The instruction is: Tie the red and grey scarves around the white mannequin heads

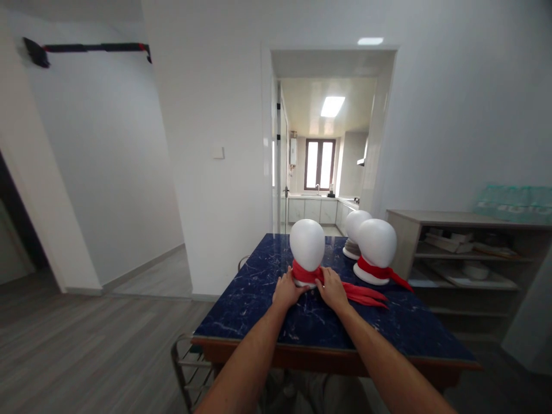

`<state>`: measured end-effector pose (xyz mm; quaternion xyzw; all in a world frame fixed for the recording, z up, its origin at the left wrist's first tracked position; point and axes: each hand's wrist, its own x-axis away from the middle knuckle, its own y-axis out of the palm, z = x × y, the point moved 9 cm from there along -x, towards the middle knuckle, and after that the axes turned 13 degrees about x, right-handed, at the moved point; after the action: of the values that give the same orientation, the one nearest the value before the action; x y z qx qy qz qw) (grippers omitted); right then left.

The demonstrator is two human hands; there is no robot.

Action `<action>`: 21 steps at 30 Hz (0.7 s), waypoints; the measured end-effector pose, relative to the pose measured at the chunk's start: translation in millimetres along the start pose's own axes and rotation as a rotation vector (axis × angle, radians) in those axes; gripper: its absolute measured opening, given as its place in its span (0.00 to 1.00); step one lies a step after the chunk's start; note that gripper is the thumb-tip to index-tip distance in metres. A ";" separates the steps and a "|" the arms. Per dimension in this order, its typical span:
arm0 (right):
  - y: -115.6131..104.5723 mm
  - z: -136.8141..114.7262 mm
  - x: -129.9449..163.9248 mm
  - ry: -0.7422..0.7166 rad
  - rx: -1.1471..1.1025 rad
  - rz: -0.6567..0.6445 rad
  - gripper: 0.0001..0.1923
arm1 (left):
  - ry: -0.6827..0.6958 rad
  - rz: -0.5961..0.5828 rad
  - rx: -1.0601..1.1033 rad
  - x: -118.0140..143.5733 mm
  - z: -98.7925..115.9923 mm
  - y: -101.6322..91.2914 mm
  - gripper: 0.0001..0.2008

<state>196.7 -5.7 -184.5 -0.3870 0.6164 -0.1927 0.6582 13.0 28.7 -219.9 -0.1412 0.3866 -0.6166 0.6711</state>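
1. Head view, lower centre: a long red cloth scarf [305, 272] rings the base of a white egg-shaped head [307, 244] on the blue marble-patterned desk [241, 307].
2. Left hand [286, 290] and right hand [334, 287] touch its sides; whether either grip pinches, I cannot tell.
3. Its tails [366, 295] run rightward, nearer the right hand.

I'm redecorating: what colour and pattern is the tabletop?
The tabletop is dark blue with whitish, marble-like veins; best in the head view.
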 end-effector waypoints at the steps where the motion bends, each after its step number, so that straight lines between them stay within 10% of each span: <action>1: -0.5 0.3 0.1 0.008 0.015 -0.010 0.17 | 0.000 0.003 0.001 0.2 0.1 -0.4 0.54; 21: -31.5 -38.1 28.8 -0.216 0.062 -0.104 0.05 | 0.026 -0.018 -0.015 3.0 4.3 -1.3 0.49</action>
<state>171.9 -56.8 -177.7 -0.4162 0.5149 -0.2028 0.7214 14.9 24.4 -217.2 -0.1418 0.3987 -0.6214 0.6594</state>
